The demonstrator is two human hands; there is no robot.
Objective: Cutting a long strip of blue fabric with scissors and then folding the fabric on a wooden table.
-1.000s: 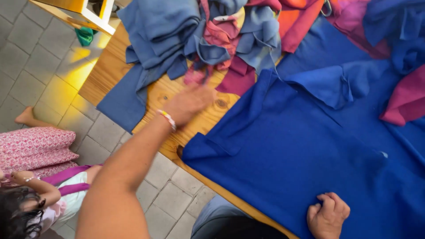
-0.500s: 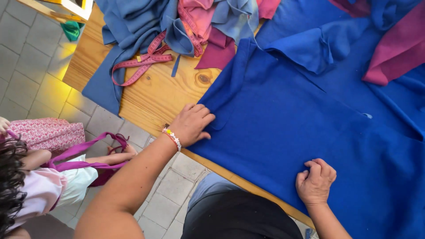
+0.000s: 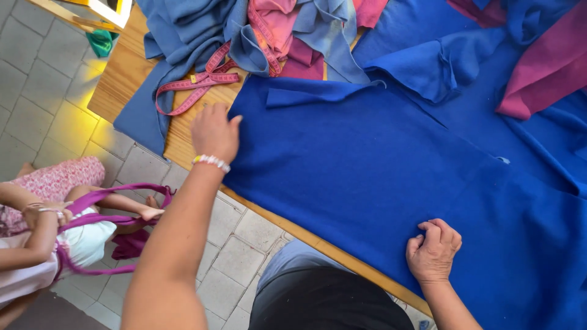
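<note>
Left hand: I see my left hand (image 3: 215, 131) open, flat at the blue fabric (image 3: 379, 177)'s edge.
Tape: pink measuring tape (image 3: 202, 82) at 12 o'clock from it.
Fabric: spread over the wooden table (image 3: 131, 67).
Right hand: right hand (image 3: 433, 250) curled, bunching the fabric's near edge, at 4 o'clock from the left.

Wooden table (image 3: 131, 76), blue cloth (image 3: 379, 165), pink tape measure (image 3: 195, 85), fabric heap (image 3: 275, 30)

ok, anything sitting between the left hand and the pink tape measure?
Nothing visible. The left hand rests at the left edge of the royal blue fabric, and only bare wooden table lies between its fingers and the pink tape measure just beyond. The tape's far end runs under the grey-blue cloth pile.
</note>
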